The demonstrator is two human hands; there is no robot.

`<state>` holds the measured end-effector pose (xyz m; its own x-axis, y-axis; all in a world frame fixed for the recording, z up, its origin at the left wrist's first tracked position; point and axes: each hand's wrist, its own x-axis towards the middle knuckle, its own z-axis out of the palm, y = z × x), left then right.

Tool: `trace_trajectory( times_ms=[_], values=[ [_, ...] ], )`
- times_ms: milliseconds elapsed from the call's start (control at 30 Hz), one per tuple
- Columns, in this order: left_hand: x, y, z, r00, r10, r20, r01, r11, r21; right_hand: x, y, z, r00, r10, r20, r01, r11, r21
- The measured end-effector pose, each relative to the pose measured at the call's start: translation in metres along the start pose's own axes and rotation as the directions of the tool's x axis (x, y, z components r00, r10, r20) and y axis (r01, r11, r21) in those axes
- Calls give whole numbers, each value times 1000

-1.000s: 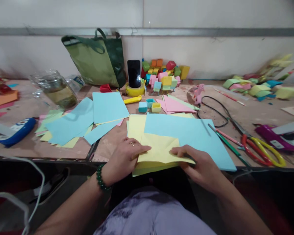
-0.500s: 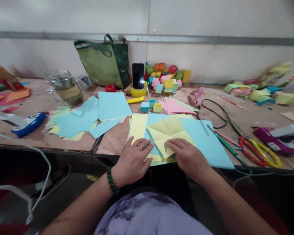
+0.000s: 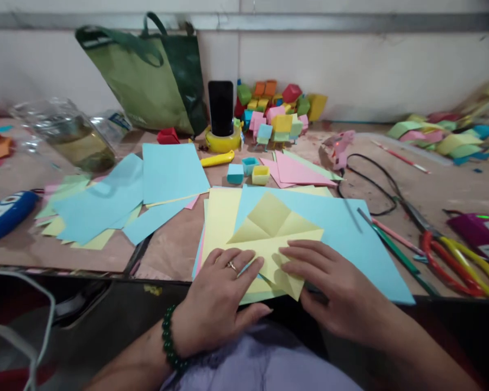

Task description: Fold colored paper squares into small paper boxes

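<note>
In front of me lies a sheet of pale yellow paper (image 3: 274, 213) with crossing creases, its near part folded over. It rests on a stack of blue paper (image 3: 346, 239) and yellow paper (image 3: 218, 217). My left hand (image 3: 224, 288), wearing a ring and a green bead bracelet, lies with its fingers spread on the left side of the folded sheet. My right hand (image 3: 334, 282) has its fingers stretched out over the right part of the sheet, the thumb beside the near corner. Small paper boxes (image 3: 235, 174) stand beyond the stack.
Scissors (image 3: 452, 260), a green pencil (image 3: 399, 254) and a pink glue gun (image 3: 340, 149) are at right. Left are loose blue sheets (image 3: 101, 198), a glass jar (image 3: 77, 138) and a blue glue gun (image 3: 10, 214). Behind stand a green bag (image 3: 146, 81), a phone (image 3: 221, 108) and coloured paper cubes (image 3: 281, 125).
The creased yellow sheet has turned and shifted nearer to me. My right hand's fingers now lie across it rather than at its lower corner. The camera view has tilted down and moved closer.
</note>
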<state>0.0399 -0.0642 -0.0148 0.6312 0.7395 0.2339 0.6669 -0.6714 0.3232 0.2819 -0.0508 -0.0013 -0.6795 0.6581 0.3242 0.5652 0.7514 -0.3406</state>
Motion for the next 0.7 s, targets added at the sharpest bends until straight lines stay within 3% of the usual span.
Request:
trace_trajectory(
  times_ms=[133, 267, 333, 467, 567, 700],
  values=[
    [-2, -2, 0, 999, 5, -37, -5, 1000, -6, -3, 7, -4, 1000, 2, 6, -3, 991, 132],
    [-4, -6, 2, 995, 36, -95, -37, 999, -14, 2, 17, -7, 988, 133, 78, -150, 944, 293],
    [-4, -8, 2, 991, 53, -121, -57, 998, -23, 8, 19, -8, 953, 279, 116, -302, 889, 344],
    [-3, -10, 2, 979, 72, -192, -84, 995, -56, 20, 18, -2, 837, 541, 85, -535, 775, 335],
    [-3, -11, 2, 971, 91, -220, -107, 992, -63, 26, 17, 3, 792, 606, 66, -596, 746, 299],
    [-3, -13, 2, 970, 117, -215, -132, 990, -55, 28, 15, 6, 771, 635, 41, -621, 737, 267]
  ],
)
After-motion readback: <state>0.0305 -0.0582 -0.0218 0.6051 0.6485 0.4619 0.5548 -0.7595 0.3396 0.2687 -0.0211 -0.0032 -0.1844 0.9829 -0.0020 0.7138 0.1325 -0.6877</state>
